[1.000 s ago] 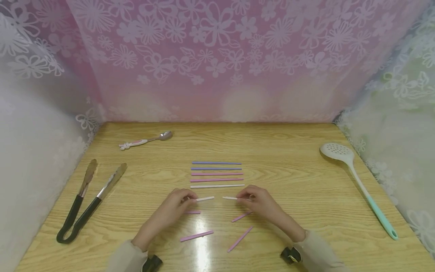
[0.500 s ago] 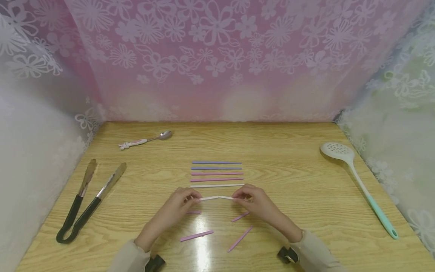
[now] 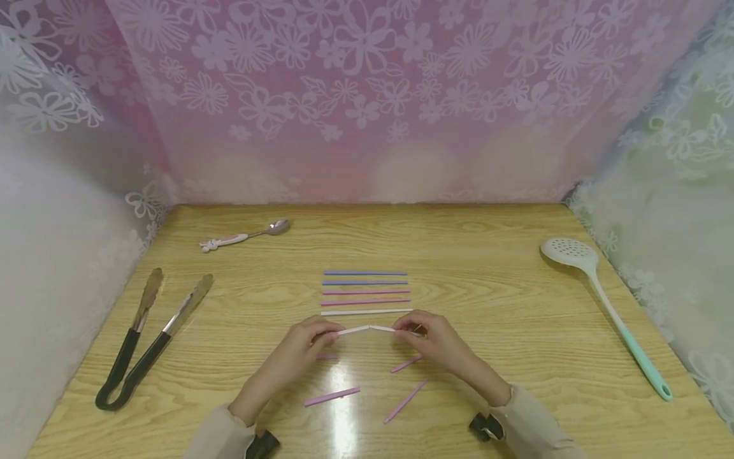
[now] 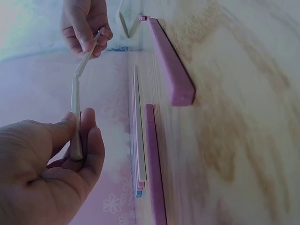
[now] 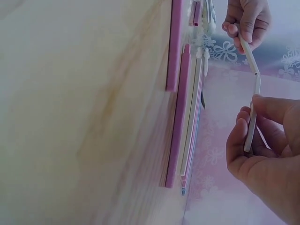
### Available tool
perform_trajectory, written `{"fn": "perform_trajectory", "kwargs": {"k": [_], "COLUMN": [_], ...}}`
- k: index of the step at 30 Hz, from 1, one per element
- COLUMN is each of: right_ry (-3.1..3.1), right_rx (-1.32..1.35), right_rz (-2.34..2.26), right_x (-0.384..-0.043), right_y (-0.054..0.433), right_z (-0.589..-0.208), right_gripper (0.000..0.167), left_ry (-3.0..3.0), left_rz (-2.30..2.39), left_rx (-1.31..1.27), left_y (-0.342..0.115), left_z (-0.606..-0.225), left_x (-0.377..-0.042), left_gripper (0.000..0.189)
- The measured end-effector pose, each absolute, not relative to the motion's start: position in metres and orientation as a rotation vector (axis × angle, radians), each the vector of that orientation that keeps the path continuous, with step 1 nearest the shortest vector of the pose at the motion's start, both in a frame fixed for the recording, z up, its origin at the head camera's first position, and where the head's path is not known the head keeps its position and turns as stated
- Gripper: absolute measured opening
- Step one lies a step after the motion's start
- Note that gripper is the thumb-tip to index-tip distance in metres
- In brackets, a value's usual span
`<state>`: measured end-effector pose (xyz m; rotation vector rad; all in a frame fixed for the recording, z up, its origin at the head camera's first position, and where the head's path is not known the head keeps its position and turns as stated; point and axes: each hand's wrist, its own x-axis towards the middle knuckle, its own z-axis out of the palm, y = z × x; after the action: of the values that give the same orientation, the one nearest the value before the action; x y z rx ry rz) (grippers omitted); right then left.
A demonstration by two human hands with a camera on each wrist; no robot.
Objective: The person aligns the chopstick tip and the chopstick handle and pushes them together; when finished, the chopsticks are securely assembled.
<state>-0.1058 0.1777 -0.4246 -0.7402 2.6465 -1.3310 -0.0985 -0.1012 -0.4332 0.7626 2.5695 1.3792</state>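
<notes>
My left hand pinches one white chopstick half between thumb and fingers. The other white half is held the same way by my right hand. Their inner ends touch above the table, and the two halves meet at a slight bend, plain in the left wrist view at the joint. Just beyond the hands lies a row of long chopsticks: a white one nearest, then pink ones, then blue ones. Short pink chopstick halves lie nearer me, one partly hidden under my left hand.
Black-handled tongs lie spread at the left. A spoon with a white and pink handle sits at the back left. On the right is a slotted skimmer with a mint handle end. Floral curtains hang round the wooden table.
The two white chopstick halves came together from apart; their ends met half a second ago and still touch. Both hands moved inward, then shifted only slightly.
</notes>
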Motion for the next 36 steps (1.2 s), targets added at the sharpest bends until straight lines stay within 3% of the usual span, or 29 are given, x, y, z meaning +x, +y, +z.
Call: {"fn": "perform_trajectory", "kwargs": {"k": [25,36], "right_ry": [2.678,2.791], "right_rx": [-0.824,-1.041], "right_rz": [-1.412,-1.500], "right_x": [-0.103,-0.094], "right_y": [0.171,0.170], "right_z": [-0.426,-0.422], "right_gripper": [0.007,0.016], "left_ry": [2.477,2.795], "left_rz": [1.415,1.413], "left_rx": [0.787,1.043], "left_y": [-0.094,-0.084], "left_z": [-0.431,-0.427], "left_x": [-0.097,-0.088], "left_gripper": [0.024,0.019]}}
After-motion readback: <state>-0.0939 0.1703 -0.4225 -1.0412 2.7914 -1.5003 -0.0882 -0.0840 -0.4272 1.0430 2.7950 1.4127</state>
